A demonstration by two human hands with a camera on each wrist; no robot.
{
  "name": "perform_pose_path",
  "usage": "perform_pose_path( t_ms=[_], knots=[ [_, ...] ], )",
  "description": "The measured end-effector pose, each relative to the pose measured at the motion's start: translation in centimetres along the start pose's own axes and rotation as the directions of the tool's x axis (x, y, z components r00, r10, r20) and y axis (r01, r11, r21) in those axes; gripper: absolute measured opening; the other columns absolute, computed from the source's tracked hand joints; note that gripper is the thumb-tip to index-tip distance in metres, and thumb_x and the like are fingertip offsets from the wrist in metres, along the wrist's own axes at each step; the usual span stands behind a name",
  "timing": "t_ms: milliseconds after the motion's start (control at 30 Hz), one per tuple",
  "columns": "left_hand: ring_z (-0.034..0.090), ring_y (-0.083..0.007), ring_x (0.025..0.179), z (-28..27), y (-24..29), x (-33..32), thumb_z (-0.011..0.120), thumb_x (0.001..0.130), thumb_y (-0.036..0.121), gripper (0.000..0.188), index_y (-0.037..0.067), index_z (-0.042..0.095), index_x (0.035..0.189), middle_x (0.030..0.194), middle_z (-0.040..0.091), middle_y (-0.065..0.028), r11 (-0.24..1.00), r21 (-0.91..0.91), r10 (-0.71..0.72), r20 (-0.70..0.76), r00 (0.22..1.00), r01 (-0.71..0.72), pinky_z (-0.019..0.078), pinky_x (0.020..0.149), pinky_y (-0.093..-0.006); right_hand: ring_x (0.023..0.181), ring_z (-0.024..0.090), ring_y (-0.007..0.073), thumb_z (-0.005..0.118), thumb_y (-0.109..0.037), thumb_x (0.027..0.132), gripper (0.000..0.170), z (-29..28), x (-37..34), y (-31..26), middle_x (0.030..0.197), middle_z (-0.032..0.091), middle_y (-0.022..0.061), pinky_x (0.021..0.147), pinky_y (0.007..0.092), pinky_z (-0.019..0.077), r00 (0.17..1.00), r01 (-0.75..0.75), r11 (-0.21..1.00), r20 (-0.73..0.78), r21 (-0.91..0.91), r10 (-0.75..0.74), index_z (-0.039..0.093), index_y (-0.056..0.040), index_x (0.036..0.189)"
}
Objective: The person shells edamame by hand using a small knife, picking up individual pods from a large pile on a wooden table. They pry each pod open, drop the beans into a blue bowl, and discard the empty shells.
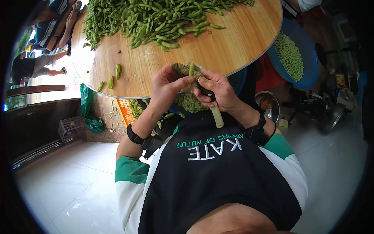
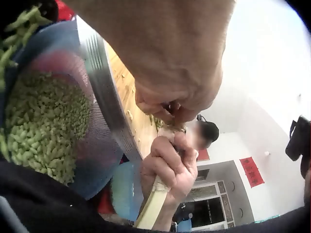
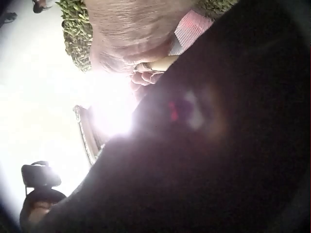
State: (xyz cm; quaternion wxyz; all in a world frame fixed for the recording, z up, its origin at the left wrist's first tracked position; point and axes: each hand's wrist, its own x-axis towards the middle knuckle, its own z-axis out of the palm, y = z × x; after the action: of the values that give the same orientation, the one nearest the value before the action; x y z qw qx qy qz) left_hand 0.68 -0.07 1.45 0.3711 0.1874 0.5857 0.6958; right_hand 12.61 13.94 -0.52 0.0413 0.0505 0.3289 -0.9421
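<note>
Both hands meet over the near edge of the round wooden table (image 1: 241, 52). The left hand (image 1: 165, 84) pinches a green bean pod (image 1: 191, 69) between thumb and fingers. Close against it, the right hand (image 1: 220, 90) grips a tool by its pale handle (image 1: 217, 117), which sticks out toward the body; the tool's working end is hidden by the fingers. Brownish wrapping covers some fingertips. In the left wrist view the right hand (image 2: 167, 167) curls round the same pale handle (image 2: 153, 208). Glare and a dark sleeve hide most of the right wrist view.
A big heap of bean pods (image 1: 156, 19) covers the table's far part, with loose pods (image 1: 111, 82) at left. Shelled beans (image 1: 189, 102) lie in a basin below the hands. A blue tub (image 1: 311, 58) of shelled beans stands right, an orange basket (image 1: 126, 111) left.
</note>
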Motion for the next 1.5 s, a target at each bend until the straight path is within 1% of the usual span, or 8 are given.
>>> perform_pose_path(
  t_ms=[167, 667, 1067, 1200, 1267, 1400, 1467, 1500],
  knots=[
    [0.056, -0.0076, 0.063, -0.5, -0.7, 0.0, 0.068, 0.081, 0.000, 0.012, 0.000, 0.062, 0.092, 0.078, 0.064, -0.0030, 0.975, -0.191, -0.114, 0.018, 0.993, 0.115, 0.0429, 0.056, -0.0222, 0.053, 0.043, 0.0073, 0.048, -0.019, 0.098, 0.042, -0.1, 0.2, 0.3, 0.082, 0.057, 0.0074, 0.042, 0.0174, 0.0373, 1.000, 0.005, 1.000, 0.009, 0.010, -0.006, 0.037, -0.0021, 0.136],
    [0.059, -0.0069, 0.066, -0.5, -0.8, -0.2, 0.068, 0.082, 0.000, 0.017, 0.000, 0.062, 0.097, 0.081, 0.066, -0.0029, 0.986, 0.140, 0.086, 0.014, 0.996, -0.087, 0.0451, 0.054, -0.0198, 0.051, 0.042, 0.0053, 0.048, -0.016, 0.097, 0.032, 0.3, -0.2, 0.5, 0.081, 0.057, 0.0057, 0.040, 0.0163, 0.0344, 0.999, 0.023, 0.999, -0.029, -0.026, -0.023, 0.047, -0.0016, 0.126],
    [0.059, -0.0146, 0.059, -0.8, -1.1, 1.2, 0.064, 0.084, 0.001, 0.012, 0.000, 0.061, 0.095, 0.083, 0.064, -0.0078, 0.839, -0.456, -0.152, 0.325, 0.933, 0.296, 0.0485, 0.048, -0.0265, 0.048, 0.042, 0.0054, 0.049, -0.015, 0.097, 0.029, -0.4, -0.7, -0.6, 0.082, 0.059, 0.0065, 0.037, 0.0167, 0.0326, 1.000, 0.001, 0.995, 0.016, 0.096, -0.003, 0.053, -0.0034, 0.123],
    [0.059, -0.0129, 0.062, 0.3, -0.3, 0.8, 0.067, 0.082, -0.001, 0.013, 0.000, 0.058, 0.092, 0.082, 0.063, -0.0043, 0.957, 0.210, 0.186, 0.092, 0.978, -0.202, 0.0472, 0.053, -0.0254, 0.049, 0.040, 0.0059, 0.049, -0.018, 0.098, 0.035, -0.5, -0.6, -0.7, 0.082, 0.056, 0.0078, 0.038, 0.0163, 0.0328, 0.998, -0.031, 0.992, -0.046, 0.123, 0.037, 0.049, -0.0080, 0.132],
    [0.059, -0.0105, 0.064, 0.2, 0.4, 0.8, 0.068, 0.082, -0.001, 0.013, 0.000, 0.058, 0.090, 0.084, 0.063, -0.0019, 0.523, 0.687, 0.474, 0.259, 0.842, -0.505, 0.0467, 0.052, -0.0252, 0.049, 0.040, 0.0058, 0.050, -0.017, 0.097, 0.032, -0.4, -0.6, -0.8, 0.082, 0.057, 0.0082, 0.038, 0.0165, 0.0334, 0.998, -0.048, 0.984, -0.031, 0.173, 0.054, 0.052, -0.0079, 0.128],
    [0.059, -0.0096, 0.063, -0.3, 1.1, 0.5, 0.070, 0.079, -0.001, 0.012, -0.001, 0.058, 0.085, 0.081, 0.064, -0.0027, 0.315, 0.752, 0.523, 0.371, 0.767, -0.578, 0.0448, 0.050, -0.0243, 0.049, 0.041, 0.0057, 0.051, -0.016, 0.096, 0.029, -0.5, -0.5, -0.9, 0.082, 0.059, 0.0088, 0.037, 0.0168, 0.0338, 0.996, -0.088, 0.957, 0.006, 0.276, 0.090, 0.055, -0.0086, 0.124],
    [0.059, -0.0100, 0.058, -0.1, 1.0, 0.3, 0.069, 0.080, -0.001, 0.009, -0.002, 0.060, 0.083, 0.076, 0.064, -0.0042, 0.938, 0.289, 0.162, 0.129, 0.978, -0.193, 0.0427, 0.046, -0.0237, 0.048, 0.040, 0.0056, 0.051, -0.016, 0.096, 0.029, -0.5, -0.5, -0.9, 0.082, 0.059, 0.0089, 0.037, 0.0168, 0.0335, 0.996, -0.087, 0.960, -0.001, 0.264, 0.091, 0.056, -0.0083, 0.123],
    [0.059, -0.0100, 0.058, 0.0, 0.9, 0.4, 0.069, 0.080, -0.001, 0.009, -0.002, 0.060, 0.083, 0.076, 0.064, -0.0042, 0.938, 0.289, 0.161, 0.129, 0.979, -0.192, 0.0427, 0.046, -0.0237, 0.048, 0.040, 0.0055, 0.051, -0.016, 0.096, 0.029, -0.5, -0.6, -0.9, 0.082, 0.059, 0.0090, 0.037, 0.0167, 0.0331, 0.996, -0.087, 0.964, -0.009, 0.252, 0.092, 0.056, -0.0079, 0.123]
  ],
)
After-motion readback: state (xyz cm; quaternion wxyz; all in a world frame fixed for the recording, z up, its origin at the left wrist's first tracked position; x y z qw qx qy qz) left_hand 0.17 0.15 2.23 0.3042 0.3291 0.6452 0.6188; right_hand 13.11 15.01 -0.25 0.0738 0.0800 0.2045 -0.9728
